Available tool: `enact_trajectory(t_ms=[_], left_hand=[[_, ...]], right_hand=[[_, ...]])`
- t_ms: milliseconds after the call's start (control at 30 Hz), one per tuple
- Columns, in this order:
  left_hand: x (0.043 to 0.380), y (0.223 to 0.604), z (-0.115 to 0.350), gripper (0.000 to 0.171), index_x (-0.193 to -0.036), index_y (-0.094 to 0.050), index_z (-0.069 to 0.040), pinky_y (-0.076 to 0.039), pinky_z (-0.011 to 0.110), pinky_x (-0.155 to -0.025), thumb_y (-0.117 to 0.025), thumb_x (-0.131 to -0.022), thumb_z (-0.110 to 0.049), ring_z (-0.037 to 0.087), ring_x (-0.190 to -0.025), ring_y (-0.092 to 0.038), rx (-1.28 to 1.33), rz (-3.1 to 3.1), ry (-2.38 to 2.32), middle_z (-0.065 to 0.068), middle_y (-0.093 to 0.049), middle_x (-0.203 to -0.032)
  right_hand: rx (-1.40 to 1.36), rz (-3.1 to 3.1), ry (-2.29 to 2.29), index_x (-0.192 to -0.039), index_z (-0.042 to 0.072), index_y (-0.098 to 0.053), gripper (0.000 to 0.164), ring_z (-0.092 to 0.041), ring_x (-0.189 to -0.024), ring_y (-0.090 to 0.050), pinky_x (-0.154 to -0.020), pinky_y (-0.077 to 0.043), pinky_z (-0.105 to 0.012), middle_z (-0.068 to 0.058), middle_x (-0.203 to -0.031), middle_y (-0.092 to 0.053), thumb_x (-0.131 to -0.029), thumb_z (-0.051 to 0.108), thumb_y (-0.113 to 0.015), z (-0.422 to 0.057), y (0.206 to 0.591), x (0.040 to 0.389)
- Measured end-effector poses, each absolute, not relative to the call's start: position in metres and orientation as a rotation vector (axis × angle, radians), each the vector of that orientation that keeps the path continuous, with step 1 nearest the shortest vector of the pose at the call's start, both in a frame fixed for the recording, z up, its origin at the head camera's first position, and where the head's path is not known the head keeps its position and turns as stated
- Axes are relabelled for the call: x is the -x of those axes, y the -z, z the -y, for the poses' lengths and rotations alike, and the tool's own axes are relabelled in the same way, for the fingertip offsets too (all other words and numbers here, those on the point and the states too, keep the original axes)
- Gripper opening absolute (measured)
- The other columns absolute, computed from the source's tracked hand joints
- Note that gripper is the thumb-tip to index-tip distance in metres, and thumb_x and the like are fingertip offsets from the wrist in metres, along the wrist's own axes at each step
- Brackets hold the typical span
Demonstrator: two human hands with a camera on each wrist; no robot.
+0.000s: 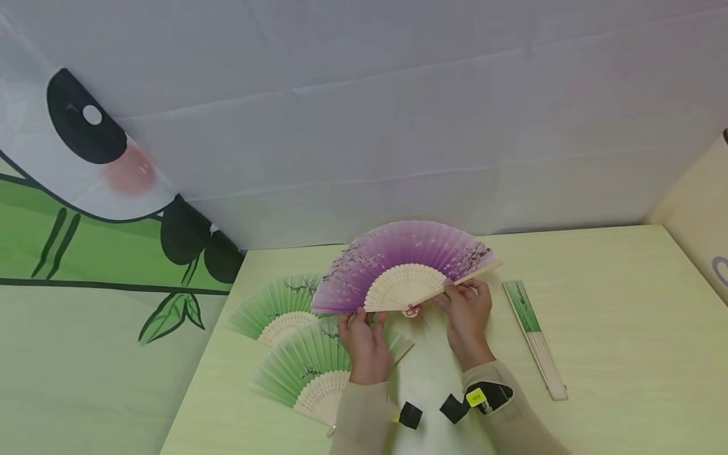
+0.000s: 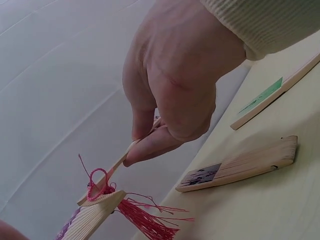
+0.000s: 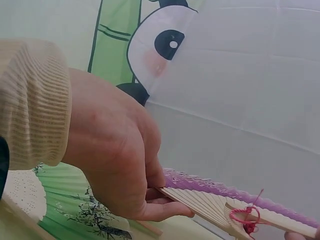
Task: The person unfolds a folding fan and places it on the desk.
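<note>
Your left hand (image 1: 365,347) and sleeve (image 1: 361,414) hide part of the near green fan (image 1: 301,370); the purple fan (image 1: 392,265) overlaps the far green fan (image 1: 267,311). Your right hand (image 1: 469,319) covers a stretch of the purple fan's outer rib. In the left wrist view, the folded green fan (image 2: 266,97) runs off the right edge. You can't read the small yellow label (image 1: 475,397) at your right wrist.

Premises appear to be a makeshift indoor staging corner; the wider building's use cannot be determined. Evidence: a pale, wood-toned table (image 1: 625,354) standing before a creased cloth backdrop (image 1: 398,126) printed with a cartoon panda (image 1: 68,174) and green bamboo (image 1: 125,253).
</note>
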State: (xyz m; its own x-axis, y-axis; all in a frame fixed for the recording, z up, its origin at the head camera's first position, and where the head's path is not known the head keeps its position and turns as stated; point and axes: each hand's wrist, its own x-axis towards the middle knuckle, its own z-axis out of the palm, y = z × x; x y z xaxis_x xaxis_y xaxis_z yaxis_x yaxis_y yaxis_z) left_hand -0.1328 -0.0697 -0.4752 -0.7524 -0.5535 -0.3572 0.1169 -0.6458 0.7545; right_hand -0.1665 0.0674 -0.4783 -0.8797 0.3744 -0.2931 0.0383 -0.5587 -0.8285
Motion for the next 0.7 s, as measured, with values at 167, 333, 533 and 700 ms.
enact_trajectory(t_ms=[167, 333, 533, 700], left_hand=[[0.141, 0.474, 0.068, 0.016, -0.120, -0.038, -0.007, -0.058, 0.023, -0.077, -0.046, -0.108, 0.000, 0.014, -0.091, -0.052, -0.844, 1.013, 2.407, 0.007, -0.050, -0.109], [0.146, 0.477, 0.067, 0.014, -0.119, -0.038, -0.006, -0.059, 0.026, -0.078, -0.044, -0.108, 0.001, 0.016, -0.093, -0.055, -0.875, 1.038, 2.382, 0.010, -0.050, -0.112], [0.147, 0.480, 0.067, 0.028, -0.136, -0.039, 0.003, -0.057, 0.038, -0.095, -0.040, -0.109, 0.000, 0.022, -0.107, -0.057, -0.839, 1.141, 2.392, 0.018, -0.052, -0.127], [0.144, 0.478, 0.066, 0.053, -0.159, -0.026, 0.007, -0.039, 0.049, -0.123, -0.038, -0.107, -0.002, 0.039, -0.142, -0.045, -0.779, 1.186, 2.457, 0.028, -0.042, -0.153]], right_hand=[[0.687, 1.333, -2.515, -0.105, 0.005, -0.041, 0.023, -0.009, -0.077, -0.067, -0.065, -0.064, -0.025, -0.005, -0.089, -0.048, -0.102, -0.008, -0.060, -0.066, 0.481, 0.174], [0.711, 1.352, -2.503, -0.105, 0.006, -0.040, 0.025, -0.010, -0.073, -0.065, -0.065, -0.063, -0.024, -0.005, -0.088, -0.048, -0.102, -0.007, -0.061, -0.066, 0.487, 0.179], [0.728, 1.456, -2.468, -0.106, 0.006, -0.041, 0.027, -0.010, -0.070, -0.061, -0.061, -0.061, -0.023, -0.005, -0.086, -0.049, -0.100, -0.007, -0.064, -0.064, 0.497, 0.183], [0.696, 1.582, -2.420, -0.105, 0.004, -0.042, 0.027, -0.009, -0.065, -0.057, -0.057, -0.059, -0.023, -0.005, -0.083, -0.050, -0.100, -0.007, -0.065, -0.062, 0.509, 0.185]])
